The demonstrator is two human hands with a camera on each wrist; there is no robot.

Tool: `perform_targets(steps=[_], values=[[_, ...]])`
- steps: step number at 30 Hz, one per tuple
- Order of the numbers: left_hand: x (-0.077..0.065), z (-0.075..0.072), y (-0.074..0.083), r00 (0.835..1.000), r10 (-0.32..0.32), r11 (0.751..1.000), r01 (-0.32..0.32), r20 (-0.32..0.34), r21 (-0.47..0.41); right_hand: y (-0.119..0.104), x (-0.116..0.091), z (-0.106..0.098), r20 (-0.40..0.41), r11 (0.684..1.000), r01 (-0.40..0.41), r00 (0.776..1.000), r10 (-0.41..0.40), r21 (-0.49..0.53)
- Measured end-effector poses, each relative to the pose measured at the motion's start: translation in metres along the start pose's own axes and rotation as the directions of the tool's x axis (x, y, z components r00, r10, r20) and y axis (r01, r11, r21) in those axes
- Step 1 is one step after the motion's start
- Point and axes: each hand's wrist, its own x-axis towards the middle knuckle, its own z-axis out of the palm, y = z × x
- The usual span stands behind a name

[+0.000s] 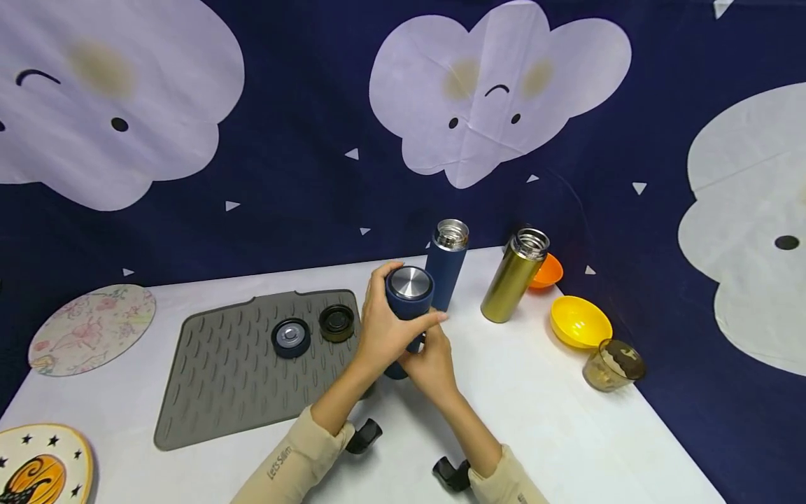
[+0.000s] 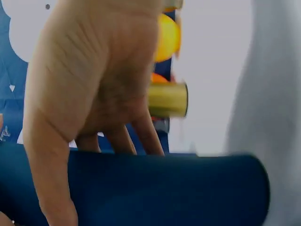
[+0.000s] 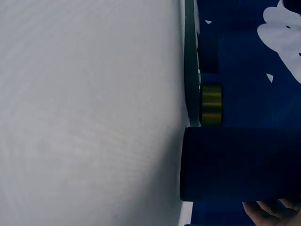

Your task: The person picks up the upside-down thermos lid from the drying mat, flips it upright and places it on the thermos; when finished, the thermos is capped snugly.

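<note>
A dark blue thermos bottle (image 1: 411, 299) with a steel-topped lid is held upright in both hands. My left hand (image 1: 385, 329) wraps its upper part below the lid, thumb across the near side; the left wrist view shows the fingers passing behind the bottle (image 2: 164, 188). Lower down, my right hand (image 1: 434, 360) grips the body, with its fingertips (image 3: 263, 214) on the bottle in the right wrist view. Whether the base touches the table cannot be told. Just behind stand an uncapped blue thermos (image 1: 446, 269) and, farther right, an uncapped gold thermos (image 1: 508, 283).
On the grey drying mat (image 1: 220, 378) lie a blue lid (image 1: 291, 337) and an olive-gold lid (image 1: 336, 323). Orange (image 1: 546, 271) and yellow (image 1: 581, 322) bowls and a brownish glass cup (image 1: 611, 365) line the right edge. A floral oval mat (image 1: 94, 329) and a pumpkin plate (image 1: 78, 448) are left.
</note>
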Motion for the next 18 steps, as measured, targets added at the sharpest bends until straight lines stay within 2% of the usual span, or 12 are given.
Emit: perform_targets(steps=[2,3,5,7,9,12,13,14,15,16,17,18], values=[[0.003,0.003,0.000,1.000,-0.007,1.000,0.007,-0.012,-0.003,0.000,0.000,0.000,0.002,1.000,-0.014,1.000,0.014,0.012],[0.005,0.002,-0.002,1.000,-0.010,0.999,0.011,0.018,-0.051,-0.001,0.000,-0.001,0.001,0.999,-0.026,1.000,0.026,0.020],[0.012,-0.004,-0.005,0.991,-0.022,0.984,0.045,0.134,-0.173,-0.001,0.001,-0.002,0.004,0.999,-0.028,1.000,0.028,0.025],[0.019,-0.011,-0.009,0.961,-0.022,0.946,0.110,0.276,-0.305,-0.001,0.002,-0.003,0.008,0.999,-0.021,1.000,0.020,0.027],[0.028,-0.018,-0.012,0.916,-0.010,0.900,0.182,0.400,-0.395,-0.001,0.004,-0.004,0.014,1.000,-0.004,1.000,0.003,0.028],[0.040,-0.024,-0.016,0.854,0.019,0.866,0.247,0.520,-0.436,-0.001,0.005,-0.005,0.030,1.000,-0.007,1.000,0.006,0.029],[0.042,-0.025,-0.018,0.838,0.026,0.861,0.259,0.546,-0.438,-0.001,0.005,-0.005,0.037,1.000,-0.014,0.999,0.013,0.025],[0.043,-0.026,-0.019,0.829,0.026,0.861,0.265,0.559,-0.434,-0.001,0.005,-0.005,0.045,0.999,-0.022,0.999,0.021,0.029],[0.043,-0.026,-0.020,0.828,0.030,0.863,0.261,0.560,-0.432,0.000,0.005,-0.005,0.052,0.999,-0.032,0.998,0.031,0.030],[0.041,-0.026,-0.020,0.835,0.028,0.866,0.254,0.549,-0.431,0.000,0.005,-0.006,0.055,0.998,-0.045,0.998,0.043,0.032],[0.037,-0.025,-0.020,0.855,0.025,0.875,0.232,0.518,-0.424,0.000,0.005,-0.006,0.055,0.998,-0.049,0.997,0.047,0.030],[0.033,-0.023,-0.019,0.883,0.024,0.893,0.192,0.469,-0.408,0.000,0.006,-0.007,0.055,0.998,-0.051,0.997,0.050,0.030]])
